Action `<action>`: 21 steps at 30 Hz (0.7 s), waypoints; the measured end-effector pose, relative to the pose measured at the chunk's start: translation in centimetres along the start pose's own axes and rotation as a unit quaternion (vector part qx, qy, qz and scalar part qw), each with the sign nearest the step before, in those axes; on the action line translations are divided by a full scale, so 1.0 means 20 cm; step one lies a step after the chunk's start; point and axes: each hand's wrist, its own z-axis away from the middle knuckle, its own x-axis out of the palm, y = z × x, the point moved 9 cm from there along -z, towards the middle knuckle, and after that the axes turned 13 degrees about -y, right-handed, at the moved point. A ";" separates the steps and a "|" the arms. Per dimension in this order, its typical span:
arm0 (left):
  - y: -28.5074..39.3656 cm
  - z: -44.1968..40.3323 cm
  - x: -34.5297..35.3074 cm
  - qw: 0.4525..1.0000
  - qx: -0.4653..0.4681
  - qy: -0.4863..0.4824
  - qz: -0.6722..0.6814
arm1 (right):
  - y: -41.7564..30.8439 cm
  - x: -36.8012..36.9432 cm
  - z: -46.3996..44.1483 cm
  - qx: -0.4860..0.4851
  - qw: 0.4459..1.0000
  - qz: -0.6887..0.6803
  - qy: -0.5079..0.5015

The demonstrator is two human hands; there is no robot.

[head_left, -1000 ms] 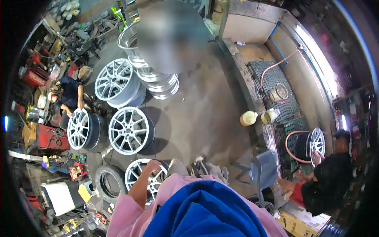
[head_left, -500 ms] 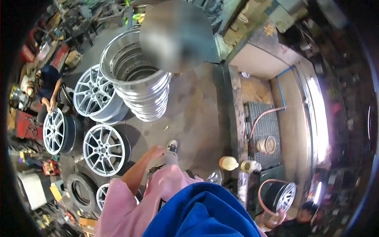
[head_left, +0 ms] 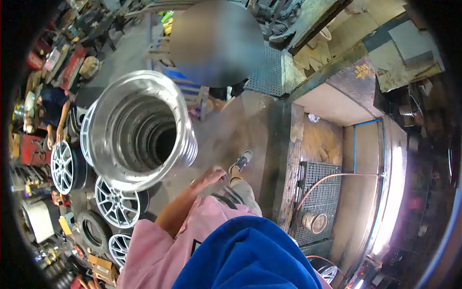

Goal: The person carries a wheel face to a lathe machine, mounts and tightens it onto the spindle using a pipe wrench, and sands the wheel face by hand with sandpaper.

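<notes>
My left hand [head_left: 215,174] hangs in front of my body at the end of my bare forearm. Its fingers look curled in, and nothing shows in them. A tall stack of shiny metal wheel barrels [head_left: 113,120] stands on the floor to its left, nearest to it but apart. Beyond the hand, my shoe [head_left: 243,159] is on the dark floor. My right hand is not in view; a blue cloth [head_left: 245,260] covers the lower middle over my pink shirt.
Silver alloy wheels [head_left: 118,202] and a black tyre [head_left: 93,230] stand at the left, where a person [head_left: 53,111] handles another wheel [head_left: 62,166]. At the right is a walled basin with a grate [head_left: 320,192], a hose [head_left: 337,174] and a bucket [head_left: 315,222].
The view has moved forward; the barrel stack is nearer and larger. My left hand has swung right and a little up. The person with the hose at lower right has left the view.
</notes>
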 end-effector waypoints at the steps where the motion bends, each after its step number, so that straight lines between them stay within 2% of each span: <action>1: 0.03 -0.11 -0.02 0.999 -0.032 -0.006 0.010 | -0.10 -0.11 -0.10 -0.003 1.000 -0.001 0.000; 6: 0.50 -0.65 -0.11 0.991 -0.132 -0.016 -0.031 | -0.69 -0.71 -0.50 -0.039 0.999 0.003 0.008; 8: 0.85 -0.92 -0.18 0.973 -0.050 0.006 -0.225 | -0.95 -0.94 -0.62 -0.059 0.998 0.017 0.012; 11: 1.16 -1.33 -0.29 0.980 -0.007 0.032 -0.199 | -1.38 -1.26 -0.78 -0.086 0.996 0.032 0.018; 12: 1.24 -1.44 -0.32 0.989 0.000 0.034 -0.143 | -1.51 -1.35 -0.83 -0.093 0.995 0.034 0.018; 16: 1.58 -1.79 -0.49 0.984 -0.017 0.031 -0.172 | -2.05 -1.65 -1.10 -0.118 0.992 0.052 0.011; 21: 1.63 -2.21 -0.97 0.962 -0.017 0.056 -0.268 | -2.75 -1.97 -1.45 -0.129 0.988 0.085 -0.003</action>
